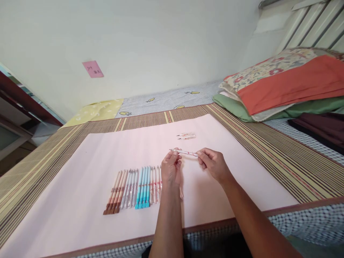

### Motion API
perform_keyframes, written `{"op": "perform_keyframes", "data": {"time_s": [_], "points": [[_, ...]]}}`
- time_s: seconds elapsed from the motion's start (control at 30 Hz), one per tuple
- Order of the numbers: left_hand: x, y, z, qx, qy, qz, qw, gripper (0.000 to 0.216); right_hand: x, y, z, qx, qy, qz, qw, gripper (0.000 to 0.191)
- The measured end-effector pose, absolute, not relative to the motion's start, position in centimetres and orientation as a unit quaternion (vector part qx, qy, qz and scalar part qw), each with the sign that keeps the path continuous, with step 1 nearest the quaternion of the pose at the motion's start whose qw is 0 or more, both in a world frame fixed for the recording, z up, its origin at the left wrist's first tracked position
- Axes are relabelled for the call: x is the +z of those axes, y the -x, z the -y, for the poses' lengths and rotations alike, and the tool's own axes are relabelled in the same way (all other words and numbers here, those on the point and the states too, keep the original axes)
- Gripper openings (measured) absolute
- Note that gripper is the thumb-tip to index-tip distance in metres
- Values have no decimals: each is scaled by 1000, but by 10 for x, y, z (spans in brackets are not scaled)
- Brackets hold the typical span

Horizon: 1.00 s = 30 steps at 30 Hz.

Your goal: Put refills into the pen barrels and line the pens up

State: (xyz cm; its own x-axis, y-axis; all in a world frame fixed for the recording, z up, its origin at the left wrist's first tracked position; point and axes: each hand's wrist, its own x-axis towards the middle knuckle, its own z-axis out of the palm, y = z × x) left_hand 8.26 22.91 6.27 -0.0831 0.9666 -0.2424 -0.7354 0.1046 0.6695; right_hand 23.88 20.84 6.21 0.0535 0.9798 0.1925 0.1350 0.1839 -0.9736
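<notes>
Surface: a pale pink sheet [67, 200], spread over a striped mat [258, 157]; a checked cloth [314, 222] is seen along the near edge.

Nearest, side by side: brown pens [115, 191], clear greyish pens [129, 188], blue pens [143, 187] and red-marked pens [155, 184], the last partly hidden by the left forearm.

Above the sheet, beyond and right of the row: one patterned pen [185, 153], held nearly level between both hands. Its pointed end is pinched by the thumb and fingers of the left hand [172, 163]; its other end is grasped by the fingertips of the right hand [213, 163]. For good handling, the barrel is best kept in one straight line, with light, even pressure and no bending; the point is best kept clear of fingers and sheet.

Farther: two slim dark-tipped pieces [189, 137], laid close together.

Farthest: a yellow cloth [99, 108], a floral-and-red cushion [290, 84] set on green fabric [233, 107], and a white wall [161, 43] to which a pink note [92, 68] is fixed.
</notes>
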Motion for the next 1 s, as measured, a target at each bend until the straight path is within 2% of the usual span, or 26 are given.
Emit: {"op": "perform_keyframes", "data": {"time_s": [0.17, 0.37, 0.5, 0.77, 0.87, 1.0], "points": [[71, -82, -225, 632, -209, -296, 685, 31, 57, -242, -212, 427, 503, 531, 532, 38], [64, -86, -228, 652, -169, -378, 635, 33, 64, -235, -207, 385, 491, 566, 539, 33], [61, -85, -229, 653, -191, -366, 634, 31, 64, -236, -207, 388, 500, 562, 533, 35], [74, -85, -222, 648, -271, -291, 649, 32, 58, -240, -212, 576, 455, 444, 514, 39], [71, -86, -224, 654, -262, -302, 643, 36, 59, -238, -211, 537, 465, 463, 530, 37], [63, -87, -229, 663, -223, -368, 612, 27, 59, -234, -211, 461, 483, 514, 538, 40]]}}
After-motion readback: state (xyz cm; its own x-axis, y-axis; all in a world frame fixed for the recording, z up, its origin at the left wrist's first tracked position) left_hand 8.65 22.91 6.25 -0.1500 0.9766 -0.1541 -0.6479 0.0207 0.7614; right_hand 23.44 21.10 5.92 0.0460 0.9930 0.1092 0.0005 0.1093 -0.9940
